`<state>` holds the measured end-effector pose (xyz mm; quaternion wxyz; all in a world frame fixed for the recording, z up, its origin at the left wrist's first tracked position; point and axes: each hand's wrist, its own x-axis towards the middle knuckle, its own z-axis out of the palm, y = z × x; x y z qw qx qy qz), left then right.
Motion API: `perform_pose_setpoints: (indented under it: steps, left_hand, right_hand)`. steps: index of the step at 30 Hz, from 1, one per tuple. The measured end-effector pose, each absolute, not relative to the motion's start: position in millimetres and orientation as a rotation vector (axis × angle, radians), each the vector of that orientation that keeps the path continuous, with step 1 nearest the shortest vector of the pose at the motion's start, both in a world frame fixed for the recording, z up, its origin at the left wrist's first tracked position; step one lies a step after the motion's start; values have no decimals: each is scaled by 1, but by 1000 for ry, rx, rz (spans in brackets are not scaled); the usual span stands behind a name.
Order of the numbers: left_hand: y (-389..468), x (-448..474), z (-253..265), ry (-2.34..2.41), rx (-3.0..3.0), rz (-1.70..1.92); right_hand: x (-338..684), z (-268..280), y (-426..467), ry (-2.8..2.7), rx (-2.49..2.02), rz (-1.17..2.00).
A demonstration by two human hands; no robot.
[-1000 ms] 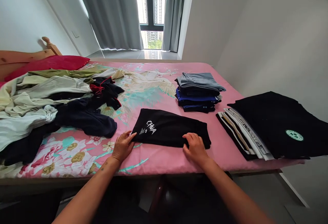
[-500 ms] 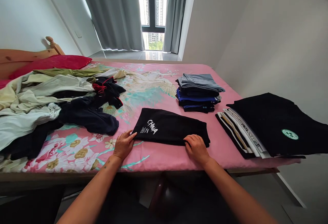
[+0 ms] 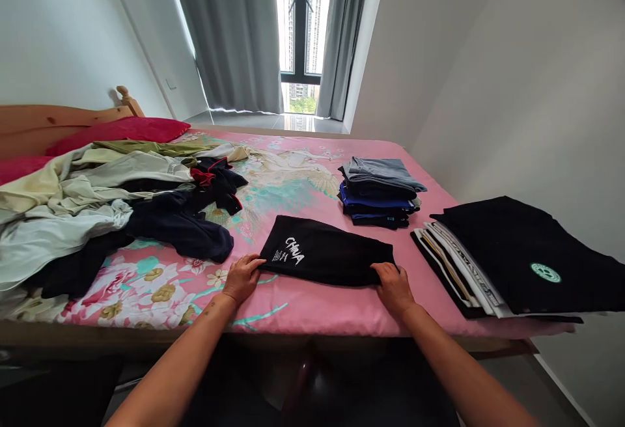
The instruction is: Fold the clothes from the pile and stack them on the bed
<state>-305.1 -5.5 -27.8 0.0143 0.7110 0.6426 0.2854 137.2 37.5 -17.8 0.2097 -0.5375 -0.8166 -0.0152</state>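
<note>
A pair of black shorts (image 3: 332, 251), folded lengthwise with white "CHINA" lettering at the left end, lies flat on the bed in front of me. My left hand (image 3: 241, 277) pinches its near left corner, thumb and fingers closed on the cloth. At the near right end, my right hand (image 3: 392, 284) has its fingers closed over the edge; its fingertips rest on the fabric. Beyond the shorts stands a stack of folded clothes (image 3: 381, 186), grey on top with blue and black below.
A loose heap of clothes (image 3: 161, 173) covers the bed's left side, near a red pillow (image 3: 122, 131). Folded shirts (image 3: 459, 264), a black one (image 3: 517, 251) on top, lie at the right edge. The pink floral bedsheet (image 3: 312, 310) reaches the bed's front edge.
My right hand has slid rightward along the near edge, closer to the shorts' right corner. My left hand stays at the left corner. The view has tilted up slightly.
</note>
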Motion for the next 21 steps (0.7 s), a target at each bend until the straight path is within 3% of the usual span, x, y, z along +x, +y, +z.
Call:
perform_pose_setpoints:
  steps: [6, 11, 15, 21]
  left_hand:
    - [-22, -311, 67, 1808, 1778, 1353]
    - [-14, -315, 130, 1763, 1324, 1321]
    - [25, -316, 118, 1685, 1265, 1144]
    - [76, -312, 72, 2019, 1251, 1207]
  right_hand:
    - [161, 81, 40, -2007, -1526, 318]
    - [171, 142, 51, -1860, -1629, 741]
    - [156, 124, 97, -1878, -1630, 951]
    - [124, 58, 151, -1736, -1873, 490]
